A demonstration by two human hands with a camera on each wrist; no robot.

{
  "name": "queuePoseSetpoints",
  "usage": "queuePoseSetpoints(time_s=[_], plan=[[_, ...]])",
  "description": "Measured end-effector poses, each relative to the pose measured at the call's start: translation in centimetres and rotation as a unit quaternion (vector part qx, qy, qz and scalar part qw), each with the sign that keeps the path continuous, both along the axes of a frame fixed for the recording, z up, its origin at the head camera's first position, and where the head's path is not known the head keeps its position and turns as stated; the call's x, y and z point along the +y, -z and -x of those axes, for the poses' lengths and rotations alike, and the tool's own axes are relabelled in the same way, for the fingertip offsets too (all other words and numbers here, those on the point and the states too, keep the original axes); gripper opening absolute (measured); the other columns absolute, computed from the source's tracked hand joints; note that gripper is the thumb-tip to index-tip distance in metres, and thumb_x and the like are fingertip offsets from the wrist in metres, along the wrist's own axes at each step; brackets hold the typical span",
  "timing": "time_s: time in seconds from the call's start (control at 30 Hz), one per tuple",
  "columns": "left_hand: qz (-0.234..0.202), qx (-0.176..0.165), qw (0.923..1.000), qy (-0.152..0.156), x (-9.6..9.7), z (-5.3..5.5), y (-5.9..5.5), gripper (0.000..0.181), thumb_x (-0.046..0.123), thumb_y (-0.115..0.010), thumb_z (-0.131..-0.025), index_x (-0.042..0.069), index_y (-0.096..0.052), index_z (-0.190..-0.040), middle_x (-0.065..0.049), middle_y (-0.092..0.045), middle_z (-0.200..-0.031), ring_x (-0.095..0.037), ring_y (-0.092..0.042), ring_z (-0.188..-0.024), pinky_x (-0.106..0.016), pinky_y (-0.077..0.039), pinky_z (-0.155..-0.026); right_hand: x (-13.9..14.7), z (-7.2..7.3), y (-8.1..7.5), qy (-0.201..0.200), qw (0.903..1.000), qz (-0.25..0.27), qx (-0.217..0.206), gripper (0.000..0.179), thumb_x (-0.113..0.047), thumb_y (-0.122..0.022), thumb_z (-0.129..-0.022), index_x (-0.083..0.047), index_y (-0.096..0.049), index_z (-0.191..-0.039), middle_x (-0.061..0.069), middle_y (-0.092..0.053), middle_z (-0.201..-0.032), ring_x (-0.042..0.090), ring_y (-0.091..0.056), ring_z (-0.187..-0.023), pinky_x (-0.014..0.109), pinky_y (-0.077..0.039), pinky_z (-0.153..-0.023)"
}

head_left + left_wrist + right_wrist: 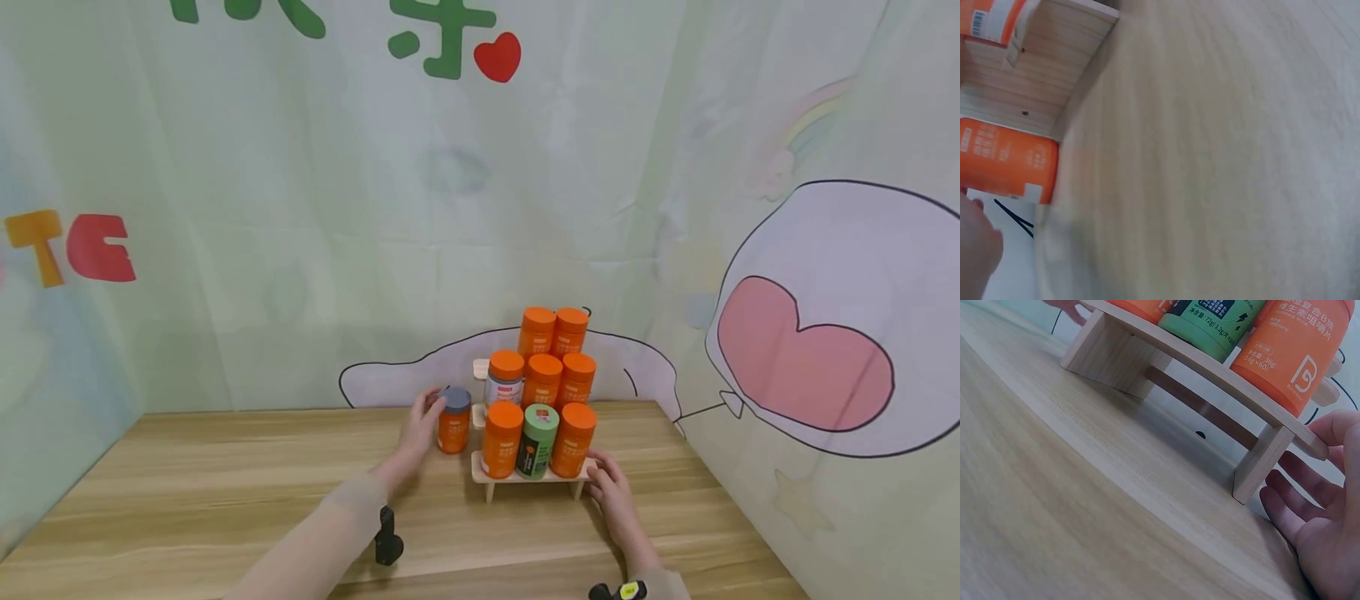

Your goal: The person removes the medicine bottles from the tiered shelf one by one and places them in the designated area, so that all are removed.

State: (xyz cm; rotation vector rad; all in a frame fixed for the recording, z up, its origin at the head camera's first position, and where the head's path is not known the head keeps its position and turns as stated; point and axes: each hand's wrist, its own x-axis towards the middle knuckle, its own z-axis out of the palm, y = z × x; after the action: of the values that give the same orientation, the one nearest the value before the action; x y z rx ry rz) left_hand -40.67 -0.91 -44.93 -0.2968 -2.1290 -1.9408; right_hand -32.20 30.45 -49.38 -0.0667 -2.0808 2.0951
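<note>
At the shelf's left side, my left hand (417, 429) holds an orange bottle with a grey-blue lid (453, 429), fingers at the lid. The left wrist view shows that bottle (1010, 161) upright beside the wooden side panel (1054, 50). My right hand (615, 497) grips the right end of the three-tier wooden shelf (525, 478). Close up, its thumb side is on the lowest board's end (1310, 442), with the other fingers beneath. On that lowest tier a green-lidded bottle (538, 442) stands between two orange bottles, one the right-hand orange bottle (573, 442).
The middle tier bears a white-labelled bottle with an orange lid (506, 379) and two orange bottles. Two more orange bottles stand on top, including the left one (537, 333). Behind the wooden table (247, 483) hangs a printed cloth (300, 208), which also borders the right side.
</note>
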Motion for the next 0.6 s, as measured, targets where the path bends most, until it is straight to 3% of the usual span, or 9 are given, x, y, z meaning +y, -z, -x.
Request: queuePoseSetpoints(time_s=[0.07,0.27,0.47,0.6], plan=[[0.011,0.004,0.9994,-0.033,0.0,0.8,0.5,0.041,0.02,-0.046,-0.103,-0.009,-0.047,-0.133,-0.029,-0.053,-0.132,-0.041,-0.049,-0.126,-0.051,-0.038,-0.11,0.0,0.0,0.1,-0.002,1.0,0.002,0.001,0.039,-0.009,-0.041,-0.101,0.011,-0.041,-0.135,0.027,-0.026,-0.145,0.001,-0.048,-0.1,0.017,-0.05,-0.08],[0.031,0.027,0.9945,-0.096,0.2,0.7,-1.0,0.033,0.02,-0.049,-0.103,-0.003,-0.055,-0.125,-0.021,-0.06,-0.12,-0.034,-0.056,-0.111,-0.047,-0.047,-0.098,0.1,0.1,0.2,0.001,1.0,0.007,0.002,0.039,-0.008,-0.041,-0.1,0.01,-0.043,-0.134,0.027,-0.026,-0.145,-0.002,-0.049,-0.097,0.017,-0.05,-0.079],[0.042,0.084,0.9865,-0.134,0.8,0.9,-2.9,0.026,0.016,-0.052,-0.1,-0.003,-0.06,-0.117,-0.021,-0.061,-0.114,-0.034,-0.055,-0.109,-0.047,-0.044,-0.099,0.0,0.2,0.2,0.009,0.9999,0.01,0.0,0.038,-0.008,-0.043,-0.099,0.009,-0.045,-0.133,0.024,-0.035,-0.138,-0.001,-0.054,-0.093,0.017,-0.051,-0.079],[0.034,0.121,0.9826,-0.136,1.2,0.8,-4.5,0.024,0.015,-0.054,-0.099,-0.002,-0.06,-0.115,-0.02,-0.062,-0.113,-0.034,-0.053,-0.11,-0.048,-0.04,-0.1,-0.1,0.2,0.3,0.007,0.9999,0.007,-0.002,0.038,-0.007,-0.044,-0.099,0.009,-0.044,-0.133,0.021,-0.039,-0.131,0.001,-0.056,-0.093,0.018,-0.052,-0.079]])
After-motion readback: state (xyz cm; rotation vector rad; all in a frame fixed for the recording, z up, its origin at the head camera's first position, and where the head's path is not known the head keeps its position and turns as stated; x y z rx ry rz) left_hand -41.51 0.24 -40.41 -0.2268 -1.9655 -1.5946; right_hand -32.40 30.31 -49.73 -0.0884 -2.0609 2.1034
